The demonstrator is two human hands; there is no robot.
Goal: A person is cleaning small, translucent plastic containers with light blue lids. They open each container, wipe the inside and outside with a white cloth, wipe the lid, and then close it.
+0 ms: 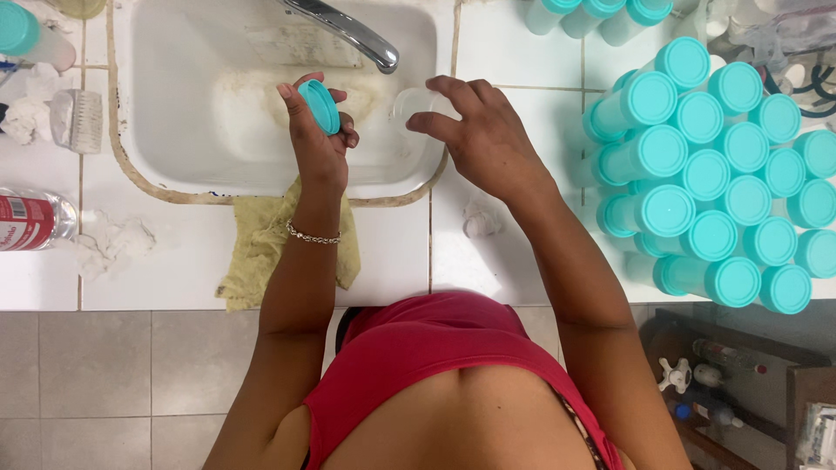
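Two hands over sink (pixel 174 130), under tap (pixel 348 30)
Left hand (pixel 318 144) fingers pinch teal cap (pixel 320 105); right hand (pixel 488 139) fingers grip clear vial (pixel 416 103); I judge wet glass could slip, or an elbow topple stacked vials (pixel 714 174) on bench (pixel 174 261)

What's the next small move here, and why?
Probably bring the teal cap in the left hand onto the clear container in the right hand: cap is off, both are over the sink, and capped containers are stacked at right.
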